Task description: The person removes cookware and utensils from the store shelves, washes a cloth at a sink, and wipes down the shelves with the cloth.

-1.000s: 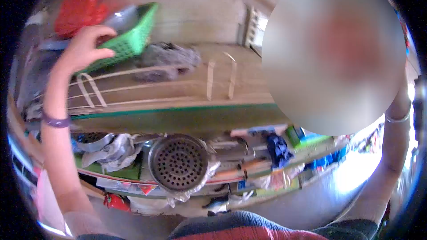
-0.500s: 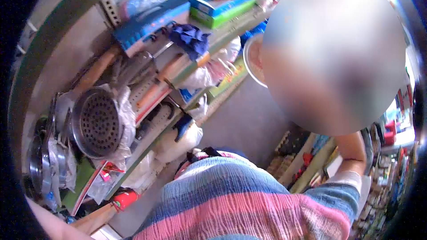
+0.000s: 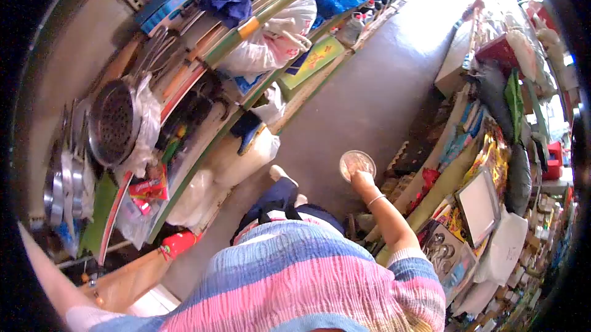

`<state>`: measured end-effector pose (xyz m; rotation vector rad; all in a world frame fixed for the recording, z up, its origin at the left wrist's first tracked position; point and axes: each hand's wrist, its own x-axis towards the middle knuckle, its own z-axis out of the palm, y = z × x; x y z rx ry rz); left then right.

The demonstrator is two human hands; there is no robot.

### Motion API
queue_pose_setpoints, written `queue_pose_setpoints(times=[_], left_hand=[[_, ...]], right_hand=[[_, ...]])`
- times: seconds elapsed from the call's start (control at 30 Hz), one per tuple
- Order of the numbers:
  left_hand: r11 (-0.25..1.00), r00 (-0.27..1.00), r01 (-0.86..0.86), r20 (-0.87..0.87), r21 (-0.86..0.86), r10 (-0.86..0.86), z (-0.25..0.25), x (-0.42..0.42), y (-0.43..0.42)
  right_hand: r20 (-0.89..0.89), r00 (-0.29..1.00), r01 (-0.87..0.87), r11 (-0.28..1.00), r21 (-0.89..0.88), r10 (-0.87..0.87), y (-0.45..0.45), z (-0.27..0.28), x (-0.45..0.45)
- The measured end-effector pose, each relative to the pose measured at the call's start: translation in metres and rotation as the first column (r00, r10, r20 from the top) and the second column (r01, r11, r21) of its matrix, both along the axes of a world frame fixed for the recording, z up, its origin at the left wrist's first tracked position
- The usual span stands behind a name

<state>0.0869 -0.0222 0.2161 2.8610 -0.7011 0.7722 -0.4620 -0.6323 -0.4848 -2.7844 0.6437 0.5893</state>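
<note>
My right hand grips the near edge of a round white-rimmed bowl, held low in front of my body over the aisle floor. Something pale and pinkish shows inside the bowl, too small to name. A thin bracelet rings the right wrist. My left forearm reaches out at the lower left beside the shelving; the left hand itself lies outside the view.
On the left, shelves carry a perforated metal pan, plastic bags and boxes. Racks on the right hold packets, a white-faced board and ladles. Grey floor runs between them.
My right hand and the bowl have come down from the upper right to low in front of me. The view has shifted, showing more of the aisle and my feet.
</note>
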Motion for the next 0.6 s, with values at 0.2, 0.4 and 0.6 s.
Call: queue_pose_setpoints(times=[0.2,0.4,0.6], left_hand=[[0.998,0.998,0.053,-0.023,0.031,-0.052,0.009,0.056,0.044],[0.984,0.993,0.086,0.062,0.155,-0.096,-0.004,0.029,0.013],[0.986,0.983,0.15,0.096,0.077,-0.157,-0.015,-0.018,-0.024]], right_hand=[[-0.035,0.998,0.044,0.999,0.008,-0.043,0.028,-0.037,-0.031],[0.072,0.995,0.058,0.995,0.075,-0.063,0.026,-0.013,0.004],[0.611,0.772,-0.085,0.924,0.373,-0.176,0.024,0.153,0.18]])
